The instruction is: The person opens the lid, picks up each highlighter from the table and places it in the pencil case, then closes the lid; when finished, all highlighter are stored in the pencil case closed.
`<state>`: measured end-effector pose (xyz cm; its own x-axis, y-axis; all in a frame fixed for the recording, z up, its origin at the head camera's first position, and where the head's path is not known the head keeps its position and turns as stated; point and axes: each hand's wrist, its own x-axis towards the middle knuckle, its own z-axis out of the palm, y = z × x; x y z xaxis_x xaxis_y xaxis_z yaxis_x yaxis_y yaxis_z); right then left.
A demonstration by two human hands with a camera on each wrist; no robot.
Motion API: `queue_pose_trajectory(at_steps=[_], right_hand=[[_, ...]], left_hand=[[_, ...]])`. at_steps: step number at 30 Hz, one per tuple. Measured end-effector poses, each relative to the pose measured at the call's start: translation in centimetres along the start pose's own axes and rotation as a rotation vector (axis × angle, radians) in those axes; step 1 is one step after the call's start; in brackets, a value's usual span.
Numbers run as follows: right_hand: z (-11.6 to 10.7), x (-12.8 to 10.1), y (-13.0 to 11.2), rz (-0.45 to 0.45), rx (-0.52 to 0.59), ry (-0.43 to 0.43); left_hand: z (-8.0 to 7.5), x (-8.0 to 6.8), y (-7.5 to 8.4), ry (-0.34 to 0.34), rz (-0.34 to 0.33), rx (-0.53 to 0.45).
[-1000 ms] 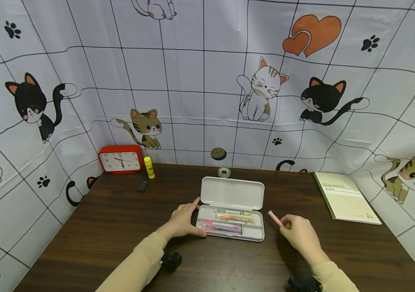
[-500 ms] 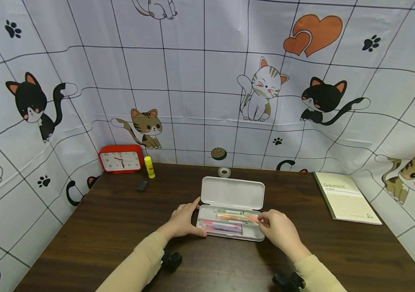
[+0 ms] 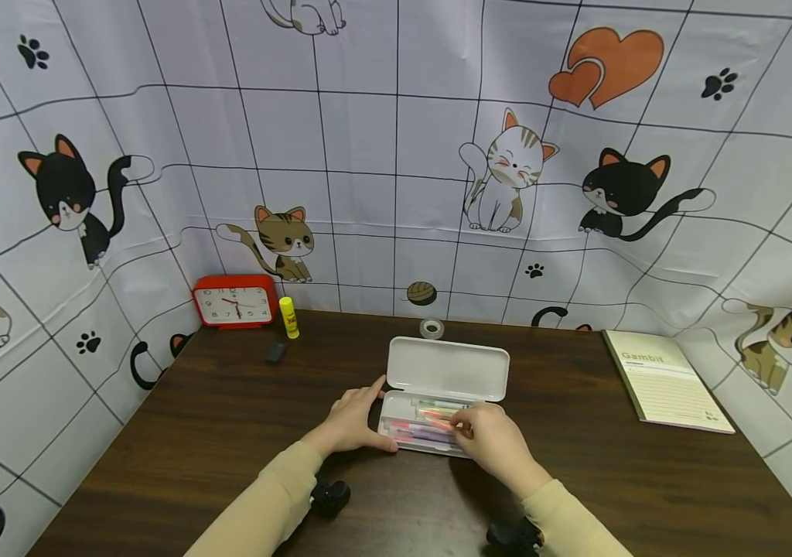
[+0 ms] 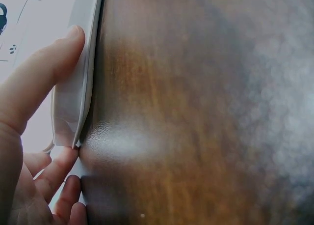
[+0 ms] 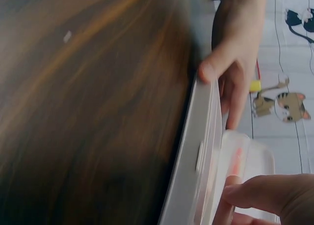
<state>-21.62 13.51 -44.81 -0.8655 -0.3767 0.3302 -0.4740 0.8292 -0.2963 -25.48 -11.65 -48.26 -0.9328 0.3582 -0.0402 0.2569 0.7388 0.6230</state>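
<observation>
A white pencil case (image 3: pixel 399 405) lies on the table with its lid (image 3: pixel 448 368) tipped back, several coloured pens (image 3: pixel 424 435) inside. My left hand (image 3: pixel 350 422) holds the case by its left end; in the left wrist view the thumb (image 4: pixel 68 48) lies along the front wall and the fingers reach round the end. Over the right part of the case, my right hand (image 3: pixel 496 442) pinches a pinkish-orange pen (image 5: pixel 237 161) between thumb and fingers. That hand covers the case's right end in the head view.
Behind the case lies a roll of tape (image 3: pixel 431 329). A red clock (image 3: pixel 236 300), a yellow glue stick (image 3: pixel 288 318) and a small dark block (image 3: pixel 275 353) are at the back left. A notepad (image 3: pixel 670 383) lies at the right, before a cat-print wall covering (image 3: pixel 368 155).
My right hand has moved left with the pen, from beside the case to over its compartments. The left hand has kept its place on the case. The head view has shifted slightly.
</observation>
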Motion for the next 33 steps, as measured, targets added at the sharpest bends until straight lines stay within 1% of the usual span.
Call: queue_pose_trajectory(at_steps=[7,14,19,27,33], right_hand=[[1.1,1.0,-2.2,-0.089,-0.006,-0.013],[1.9,1.6,-3.2,-0.164,0.007,-0.045],[2.2,2.0,-3.7,-0.170,-0.005,-0.041],[2.3,2.1,-3.6,-0.149,0.008,-0.050],[2.6,1.9,-3.6,-0.153,-0.018,-0.015]], left_hand=[[0.1,0.1,-0.1,0.007,0.005,-0.001],[0.1,-0.1,-0.1,0.009,0.015,0.005],[0.0,-0.1,0.0,0.005,0.008,0.003],[0.0,0.0,-0.1,0.007,0.004,-0.001],[0.1,0.0,-0.2,0.012,0.006,0.001]])
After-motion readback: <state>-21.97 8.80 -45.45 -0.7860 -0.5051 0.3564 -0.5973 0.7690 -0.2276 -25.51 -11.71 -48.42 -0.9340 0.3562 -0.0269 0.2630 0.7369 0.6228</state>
